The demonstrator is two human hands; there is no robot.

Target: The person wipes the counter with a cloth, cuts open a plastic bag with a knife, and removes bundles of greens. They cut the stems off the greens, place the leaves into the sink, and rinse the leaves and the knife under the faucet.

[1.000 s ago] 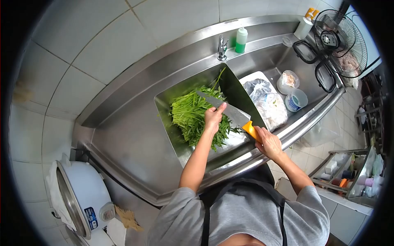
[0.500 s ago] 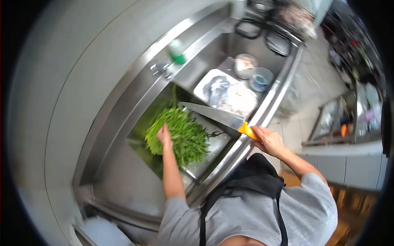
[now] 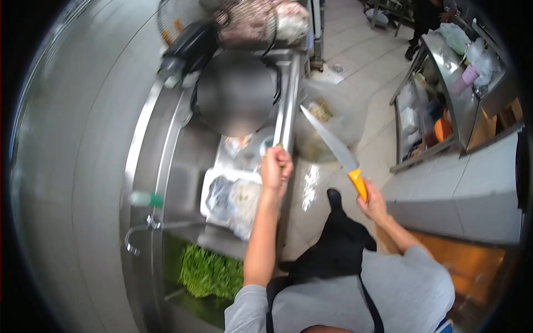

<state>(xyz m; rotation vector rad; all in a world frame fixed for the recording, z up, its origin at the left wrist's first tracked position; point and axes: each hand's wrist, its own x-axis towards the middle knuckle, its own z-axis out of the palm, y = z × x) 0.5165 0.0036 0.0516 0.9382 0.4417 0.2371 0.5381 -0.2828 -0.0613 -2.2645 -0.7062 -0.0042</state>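
Observation:
My right hand [image 3: 373,201] grips a kitchen knife [image 3: 336,145] by its yellow handle. The long blade points up and left, over the floor and a clear plastic bag [image 3: 327,119] with scraps inside. My left hand [image 3: 276,169] is closed in a fist above the sink's front rim. Small yellow-green bits show at its edge, but what it holds is too small to make out. Behind my left forearm, a bunch of leafy greens [image 3: 208,272] lies in the near sink basin. A white tray [image 3: 206,194] with plastic-wrapped food sits beside the left forearm.
A large dark pot [image 3: 237,97] stands at the sink's far end, below a wire strainer [image 3: 180,25]. A tap [image 3: 136,233] and a green-and-white bottle [image 3: 146,198] line the wall side. A steel shelf unit [image 3: 458,83] is at right; another person [image 3: 425,25] stands far back.
My left hand has left the greens and moved over the sink's front rim, now in a fist. The knife has swung away from the sink, over the floor. The view has turned right.

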